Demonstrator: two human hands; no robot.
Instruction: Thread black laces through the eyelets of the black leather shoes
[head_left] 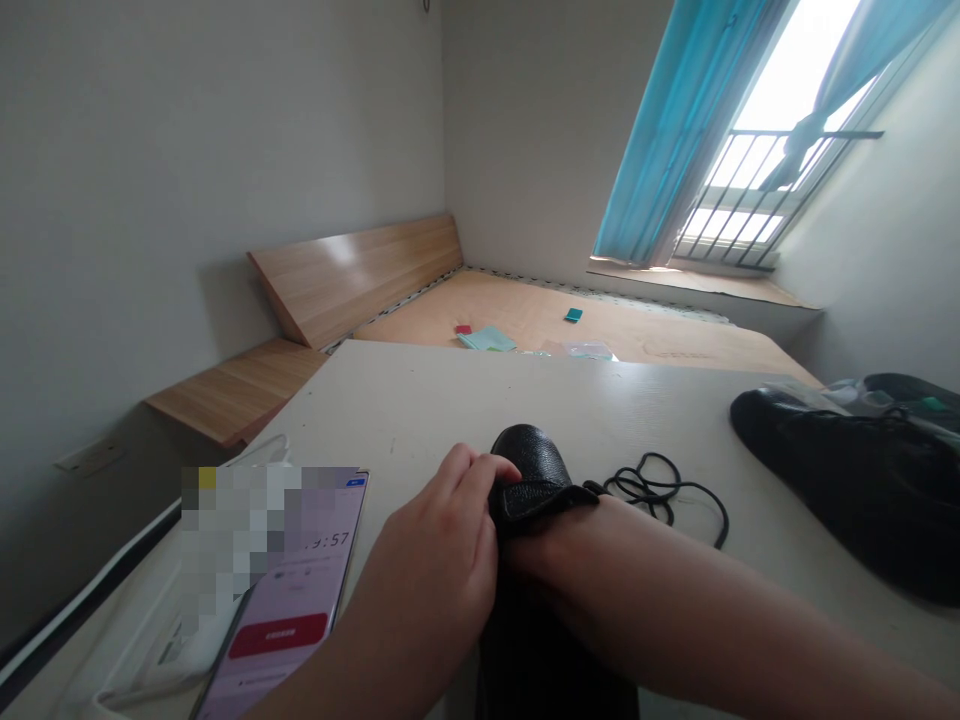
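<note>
A black leather shoe (531, 452) is on the white table in front of me, toe pointing away. My left hand (442, 540) grips its left side, fingers closed over the edge near the tongue. From the right, my right hand (547, 550) reaches into the shoe under the raised tongue flap (536, 500); its fingers are hidden inside. A loose black shoelace (652, 485) lies in loops just beyond my right forearm; whether it is threaded through the shoe I cannot tell. Another black shoe (847, 480), laced, rests at the table's right side.
On the left lie a lit phone (292, 600) and a white device with cables (187, 650), partly pixelated. Beyond the white table (450, 400) is a bed (660, 330) with small papers and plastic on it. Clear plastic (847, 395) sits behind the right shoe.
</note>
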